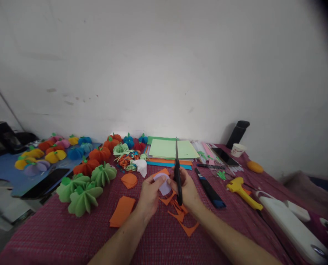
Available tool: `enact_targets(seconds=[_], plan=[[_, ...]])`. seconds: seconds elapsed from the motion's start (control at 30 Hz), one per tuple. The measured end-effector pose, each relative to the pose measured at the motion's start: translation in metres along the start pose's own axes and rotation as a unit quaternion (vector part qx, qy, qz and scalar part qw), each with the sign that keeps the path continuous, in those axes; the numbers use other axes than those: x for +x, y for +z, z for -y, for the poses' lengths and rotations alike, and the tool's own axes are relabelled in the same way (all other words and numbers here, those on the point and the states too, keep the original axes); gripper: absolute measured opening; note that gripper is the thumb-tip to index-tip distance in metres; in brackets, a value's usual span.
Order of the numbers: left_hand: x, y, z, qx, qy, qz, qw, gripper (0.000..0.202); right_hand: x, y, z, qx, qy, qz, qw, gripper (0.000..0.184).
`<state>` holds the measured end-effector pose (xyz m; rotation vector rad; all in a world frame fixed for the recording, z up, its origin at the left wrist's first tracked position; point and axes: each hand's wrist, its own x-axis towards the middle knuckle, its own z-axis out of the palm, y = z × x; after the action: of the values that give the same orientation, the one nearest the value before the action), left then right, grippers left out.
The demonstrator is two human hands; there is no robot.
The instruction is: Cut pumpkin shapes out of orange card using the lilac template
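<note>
left grip (149, 189) pinches lavender paper (165, 188) over partly hidden orange paper (164, 170), right grip (188, 187) holding scissors (177, 175).

The tablecloth (70, 235) is checked in purplish red. A lilac paper piece (165, 188) is backed by orange paper (163, 170); the scissors (177, 180) are handled in black. Light green pumpkins (84, 201) at left are topped with brighter green; farther left, small pumpkins (55, 156) are coloured orange, yellow, blue and pink. The glue gun (244, 192) at right is coloured yellow; the far sheets (161, 148) are topped in pale green.
</note>
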<state>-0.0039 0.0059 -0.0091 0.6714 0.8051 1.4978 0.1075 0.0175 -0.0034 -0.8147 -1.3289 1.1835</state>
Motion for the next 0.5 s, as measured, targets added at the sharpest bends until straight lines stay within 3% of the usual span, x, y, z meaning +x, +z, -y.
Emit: enact_targets(seconds=[0.1, 0.2, 0.37, 0.5], plan=[[0.000, 0.000, 0.000, -0.003, -0.002, -0.010, 1.000, 0.024, -0.001, -0.004, 0.003, 0.000, 0.021, 0.011, 1.000, 0.045], [0.001, -0.001, -0.001, -0.015, -0.007, -0.018, 1.000, 0.024, -0.011, -0.020, 0.014, -0.033, 0.063, 0.038, 0.997, 0.043], [0.004, -0.003, -0.003, -0.031, -0.017, -0.042, 0.999, 0.023, -0.044, -0.061, 0.041, -0.111, 0.145, 0.164, 0.969, 0.034], [0.005, -0.004, -0.003, -0.037, -0.017, -0.033, 0.999, 0.022, -0.067, -0.080, 0.050, -0.124, 0.206, 0.231, 0.943, 0.038]])
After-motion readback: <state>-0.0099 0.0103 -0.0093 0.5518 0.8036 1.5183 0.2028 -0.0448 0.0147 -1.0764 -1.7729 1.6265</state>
